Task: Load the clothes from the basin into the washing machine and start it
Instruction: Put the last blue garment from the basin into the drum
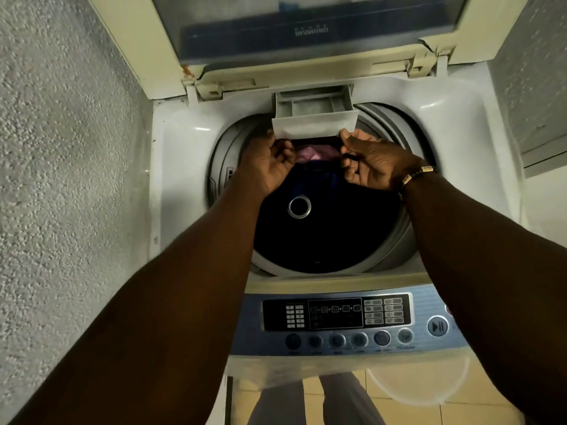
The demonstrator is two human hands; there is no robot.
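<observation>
Top-loading washing machine (171,167), lid (214,41) raised upright at the back. Landmark: the drum (362,250) opening.

Drum contents — dark navy clothes (325,234) fill most of it, with a pink garment (310,154) showing at the far edge, just under the drawer. A metal ring (299,206) lies on the dark fabric near the drum's centre.

Detergent drawer (314,118) is pulled out over the far rim of the drum; its compartments look pale, contents cannot be told.

Left hand (267,164) sits at the drawer's lower left corner, fingers loosely curled, thumb touching the front edge. Right hand (371,164) at the lower right corner — thumb on the drawer front, other fingers curled below; a firm pinch cannot be confirmed. Beaded bracelet (417,174) on the right wrist.

Control panel (337,320) lies on the near side of the drum, start/pause button (437,326) at its right end.
</observation>
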